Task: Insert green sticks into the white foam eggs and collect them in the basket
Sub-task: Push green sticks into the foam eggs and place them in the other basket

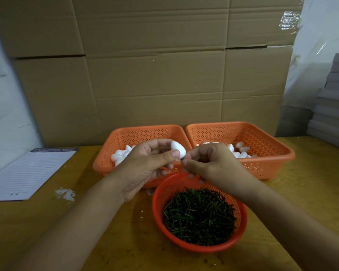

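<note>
Above the round orange perforated plastic bowl (pixel 199 245) that sits nearest the person on the yellowish wooden table (pixel 282 222), two bare hands meet in mid-air. That bowl is heaped with short dark green sticks (pixel 199 216). The left hand (pixel 145 169) grips a white foam egg (pixel 178 149) between its thumb and curled fingers, the egg showing above the thumb tip. The right hand (pixel 209 163) has its thumb and forefinger pressed together in a pinch right at the egg's lower end; something small and dark shows at the pinch (most likely a stick, though it is too small to tell for certain), and its other fingers curl down toward the bowl's far rim.

Behind the bowl stand two square orange perforated plastic baskets side by side, their rims touching. The left basket (pixel 125 133), behind and to the left of the bowl, holds a pile of white foam eggs (pixel 119 155), partly hidden by the left hand. The right basket (pixel 262 145), behind and to the right of the bowl, also holds white eggs (pixel 241 151); whether these carry sticks cannot be made out.

Well to the left of the bowl lies a lined paper notepad (pixel 27 173), and between it and the bowl is a small patch of white crumbs (pixel 65 193). Beyond the baskets rises a wall of brown cardboard sheets (pixel 155 75), and far to the bowl's right stands a stack of grey boards (pixel 333 106).
</note>
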The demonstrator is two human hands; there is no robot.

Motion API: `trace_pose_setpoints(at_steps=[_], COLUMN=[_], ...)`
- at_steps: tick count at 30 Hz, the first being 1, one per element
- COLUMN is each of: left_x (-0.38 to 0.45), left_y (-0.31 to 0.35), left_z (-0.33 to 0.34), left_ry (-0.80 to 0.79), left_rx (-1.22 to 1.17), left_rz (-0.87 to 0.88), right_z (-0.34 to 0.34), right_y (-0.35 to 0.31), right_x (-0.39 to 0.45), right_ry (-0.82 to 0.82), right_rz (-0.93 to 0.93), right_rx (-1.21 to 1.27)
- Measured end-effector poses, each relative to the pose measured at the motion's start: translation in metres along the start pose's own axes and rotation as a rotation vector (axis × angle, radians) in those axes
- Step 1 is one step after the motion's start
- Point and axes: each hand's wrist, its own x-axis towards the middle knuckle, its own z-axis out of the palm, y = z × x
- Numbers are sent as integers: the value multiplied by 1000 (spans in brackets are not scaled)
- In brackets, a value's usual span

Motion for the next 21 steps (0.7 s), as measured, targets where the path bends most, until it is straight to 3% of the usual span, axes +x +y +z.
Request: trace_pose_setpoints(at_steps=[7,21], left_x=[1,0], left_y=[-1,-2], left_z=[3,6], left_ry=[47,112], left_rx=[12,128], left_rz=[62,135], right_z=[15,22], right_y=[1,-4], right_x=[-6,-7], right_ry=[-7,142], right_rz=[128,145], right_rx=[304,193])
